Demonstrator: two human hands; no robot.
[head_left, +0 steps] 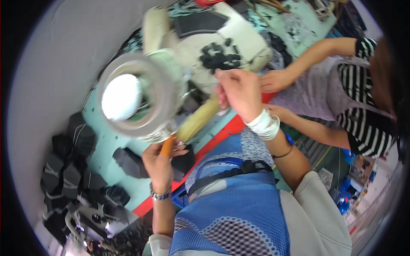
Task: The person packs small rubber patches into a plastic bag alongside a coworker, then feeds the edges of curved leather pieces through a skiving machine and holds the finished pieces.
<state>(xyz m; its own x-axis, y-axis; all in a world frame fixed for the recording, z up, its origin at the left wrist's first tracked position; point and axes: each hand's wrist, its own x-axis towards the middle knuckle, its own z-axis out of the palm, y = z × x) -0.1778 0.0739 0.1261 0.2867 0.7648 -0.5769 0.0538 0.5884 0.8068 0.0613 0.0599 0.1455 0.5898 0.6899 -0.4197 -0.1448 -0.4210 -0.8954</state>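
Observation:
My left hand, with a metal watch on its wrist, is closed around an orange handle just below a large, pale round ring-shaped object. A bright white disc shows inside the ring. My right hand, with white bands round its wrist, has its fingers drawn together beside a pile of small black pieces. Whatever lies between these fingertips is too small to make out. A yellowish padded roll runs between my two hands.
Another person's hand rests close to the right of my right hand. Bundles of dark pieces are stacked at the left. The teal table has a red front edge. Dark sheets lie at the back.

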